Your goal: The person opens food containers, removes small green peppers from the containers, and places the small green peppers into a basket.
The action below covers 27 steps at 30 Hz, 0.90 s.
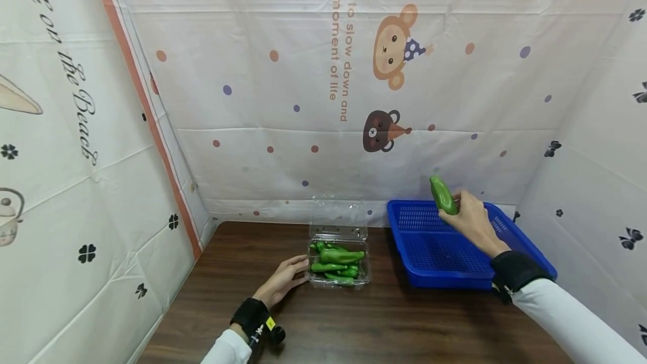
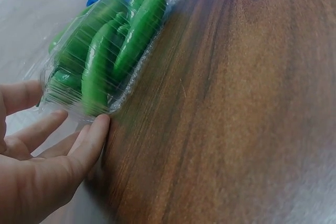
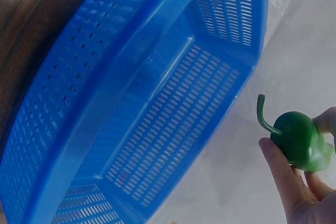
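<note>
My right hand (image 1: 473,222) pinches a large green pepper (image 1: 443,195) above the blue basket. In the right wrist view the pepper (image 3: 297,139) shows its curved stem, with thumb and fingers on either side of its body. On the table, a clear plastic clamshell box (image 1: 366,277) stands with its lid (image 1: 337,218) up at the back. Several green peppers (image 1: 341,256) of mixed size lie inside it. My left hand (image 1: 284,280) rests at the box's left side, its extended fingertips (image 2: 101,125) right at the plastic wall in the left wrist view.
The blue perforated basket (image 1: 419,280) stands to the right of the box on the brown wooden table (image 1: 354,324). Printed cloth sheets (image 1: 283,173) hang close behind the table and along both sides. Each wrist wears a black band (image 1: 251,317).
</note>
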Available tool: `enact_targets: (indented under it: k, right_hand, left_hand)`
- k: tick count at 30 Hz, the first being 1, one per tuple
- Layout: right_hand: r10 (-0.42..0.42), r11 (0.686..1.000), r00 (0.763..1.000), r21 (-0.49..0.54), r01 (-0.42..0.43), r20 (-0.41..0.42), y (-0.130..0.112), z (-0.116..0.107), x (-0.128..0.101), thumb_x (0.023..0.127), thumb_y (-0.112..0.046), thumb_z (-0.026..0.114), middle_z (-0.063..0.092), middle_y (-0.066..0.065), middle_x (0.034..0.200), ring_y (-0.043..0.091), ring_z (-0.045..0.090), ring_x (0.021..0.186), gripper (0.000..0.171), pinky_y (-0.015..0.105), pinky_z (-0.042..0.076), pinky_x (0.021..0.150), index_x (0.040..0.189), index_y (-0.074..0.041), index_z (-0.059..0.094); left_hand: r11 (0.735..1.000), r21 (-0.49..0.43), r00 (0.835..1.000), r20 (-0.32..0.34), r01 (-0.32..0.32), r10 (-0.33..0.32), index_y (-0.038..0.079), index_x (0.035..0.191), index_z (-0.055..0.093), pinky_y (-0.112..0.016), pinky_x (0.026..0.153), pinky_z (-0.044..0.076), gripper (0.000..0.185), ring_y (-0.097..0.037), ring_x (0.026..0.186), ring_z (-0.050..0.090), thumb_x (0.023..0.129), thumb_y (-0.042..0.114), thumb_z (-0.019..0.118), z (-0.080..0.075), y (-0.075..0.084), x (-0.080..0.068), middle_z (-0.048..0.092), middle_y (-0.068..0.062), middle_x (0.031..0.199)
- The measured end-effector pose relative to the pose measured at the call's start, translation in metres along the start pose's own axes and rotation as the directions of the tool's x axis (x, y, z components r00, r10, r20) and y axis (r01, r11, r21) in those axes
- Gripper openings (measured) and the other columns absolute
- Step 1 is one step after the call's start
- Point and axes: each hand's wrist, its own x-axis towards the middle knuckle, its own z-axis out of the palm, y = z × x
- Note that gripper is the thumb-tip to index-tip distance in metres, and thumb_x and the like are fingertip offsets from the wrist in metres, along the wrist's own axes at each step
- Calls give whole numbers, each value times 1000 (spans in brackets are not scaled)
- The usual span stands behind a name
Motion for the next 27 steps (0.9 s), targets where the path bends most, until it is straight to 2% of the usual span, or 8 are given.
enact_targets:
  k: [6,19,27]
  right_hand:
    - [17,1000,1000,-7,-17,20,0,5,-2,91,-13,73,61,34,104,36,65,79,48,38,58,58,124,16,53]
    - [33,999,992,-36,-29,125,9,17,-11,92,-15,72,60,34,99,29,63,71,51,31,54,51,123,20,52]
    - [31,999,989,-34,-26,146,9,22,-12,92,-16,73,60,33,98,27,63,70,51,31,54,51,123,19,52]
  left_hand:
    - [1000,-2,1000,-1,-1,1,-7,158,26,-54,120,45,69,-50,150,28,108,31,54,0,0,1,27,-34,161]
    - [1000,-17,1000,-13,12,-13,-7,158,26,-53,119,46,67,-50,149,29,108,28,53,1,-1,4,27,-34,161]
    - [1000,-22,1000,-17,12,-13,-7,158,26,-53,119,46,66,-50,149,30,108,28,53,0,-1,5,27,-34,161]
